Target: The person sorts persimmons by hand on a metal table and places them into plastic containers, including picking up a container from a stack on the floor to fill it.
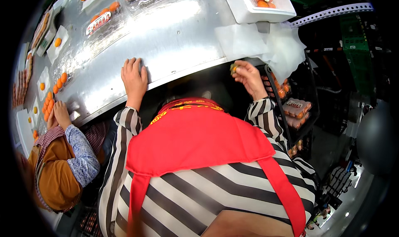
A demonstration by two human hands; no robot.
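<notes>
My left hand (134, 81) rests flat on the steel table (174, 43), near its front edge, holding nothing. Between the fingertips of my right hand (247, 78) is a small green and orange piece (233, 69), too small to name surely; that hand is just off the table's edge, above a dark gap. Beyond my left hand lies a clear plastic clamshell pack (103, 25) with a printed label and small orange fruits in its far part. A white foam box (265, 14) at the far right holds a pack of orange fruits (262, 3). White paper sheets (243, 40) lie beside the box.
At the left a co-worker in a brown garment (59, 174) has both hands at a row of orange fruits (49, 104). More packs and fruits on white paper stand along the left. A black crate (307, 112) with filled packs (296, 107) is at my right, near green crates (355, 50).
</notes>
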